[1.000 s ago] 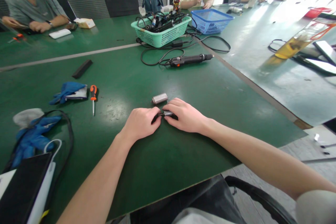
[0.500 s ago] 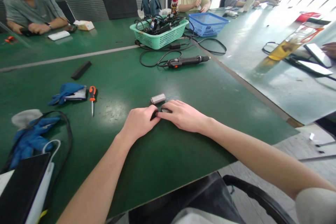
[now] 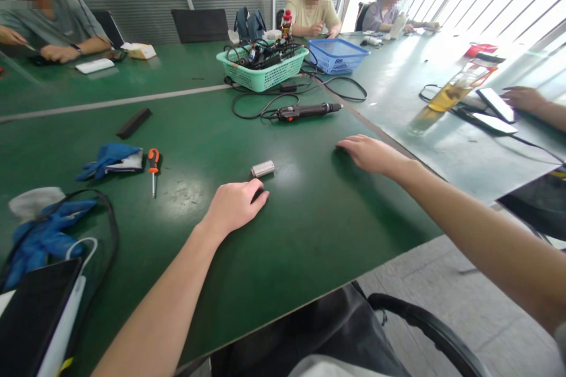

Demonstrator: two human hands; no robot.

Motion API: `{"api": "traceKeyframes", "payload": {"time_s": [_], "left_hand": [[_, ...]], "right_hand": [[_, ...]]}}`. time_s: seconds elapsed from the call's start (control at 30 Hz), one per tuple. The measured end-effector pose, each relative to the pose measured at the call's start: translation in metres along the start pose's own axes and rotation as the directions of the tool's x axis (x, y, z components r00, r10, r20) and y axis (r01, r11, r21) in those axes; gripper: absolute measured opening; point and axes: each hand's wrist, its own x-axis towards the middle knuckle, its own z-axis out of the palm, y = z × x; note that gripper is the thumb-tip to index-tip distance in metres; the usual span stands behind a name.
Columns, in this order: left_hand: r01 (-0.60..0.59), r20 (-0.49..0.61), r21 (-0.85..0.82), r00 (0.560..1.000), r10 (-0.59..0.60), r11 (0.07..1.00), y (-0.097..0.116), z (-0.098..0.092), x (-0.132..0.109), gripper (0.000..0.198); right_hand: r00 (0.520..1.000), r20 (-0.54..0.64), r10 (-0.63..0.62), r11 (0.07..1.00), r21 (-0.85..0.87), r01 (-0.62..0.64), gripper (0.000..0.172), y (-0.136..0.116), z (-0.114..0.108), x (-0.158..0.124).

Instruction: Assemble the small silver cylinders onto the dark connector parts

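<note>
My left hand rests low over the green table, its fingers curled and the thumb close to the forefinger. A dark patch shows between them; what it is, I cannot make out. Just beyond its knuckles lies a small silver-grey metal cylinder, touched by neither hand. Off to the right, my right hand is low over the tabletop with its fingers together and bent down. Something dark shows at its fingertips, too small to name. The nearest tool to that hand is a black electric screwdriver with a cable.
An orange-handled screwdriver, blue gloves and a dark bar lie left. Behind stand a green basket of tools and a blue basket. A bottle stands right, near another person's hand. Other people sit around.
My right hand has left my left hand and moved right and away over the table. The left hand has stayed in place. The view has shifted slightly.
</note>
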Motion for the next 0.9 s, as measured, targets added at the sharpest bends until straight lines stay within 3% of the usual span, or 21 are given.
{"api": "traceKeyframes", "payload": {"time_s": [0.1,0.2,0.4,0.57,0.7,0.8,0.9], "left_hand": [[-0.002,-0.007,0.0,1.0,0.002,1.0,-0.001,0.0,-0.001,0.034],[-0.005,-0.008,-0.002,1.0,0.005,1.0,-0.003,0.002,-0.002,0.033],[-0.004,-0.008,-0.009,1.0,0.004,1.0,-0.004,0.002,-0.001,0.031],[0.006,-0.007,-0.007,1.0,-0.006,1.0,-0.003,0.001,-0.001,0.03],[0.004,-0.003,0.0,1.0,-0.004,1.0,-0.004,0.001,-0.001,0.029],[0.007,-0.011,0.015,1.0,-0.007,1.0,-0.005,0.001,-0.001,0.028],[0.007,-0.021,0.028,1.0,-0.007,1.0,-0.006,0.002,-0.002,0.026]], "right_hand": [[0.998,-0.019,0.056,0.998,0.018,-0.056,0.038,0.042,-0.002,-0.018],[0.995,-0.04,0.092,0.995,0.033,-0.091,0.039,0.066,0.001,-0.033],[0.997,-0.019,0.074,0.997,0.026,-0.073,0.039,0.067,0.003,-0.038],[0.997,0.016,0.077,0.996,-0.04,-0.076,0.05,0.06,-0.011,-0.034],[0.997,-0.058,0.049,0.997,-0.061,-0.052,0.058,0.022,-0.027,-0.017],[0.994,-0.091,-0.066,0.998,-0.003,0.066,0.051,-0.043,-0.03,0.012],[0.96,-0.141,-0.243,0.96,0.108,0.259,0.049,-0.114,-0.019,0.048]]}}
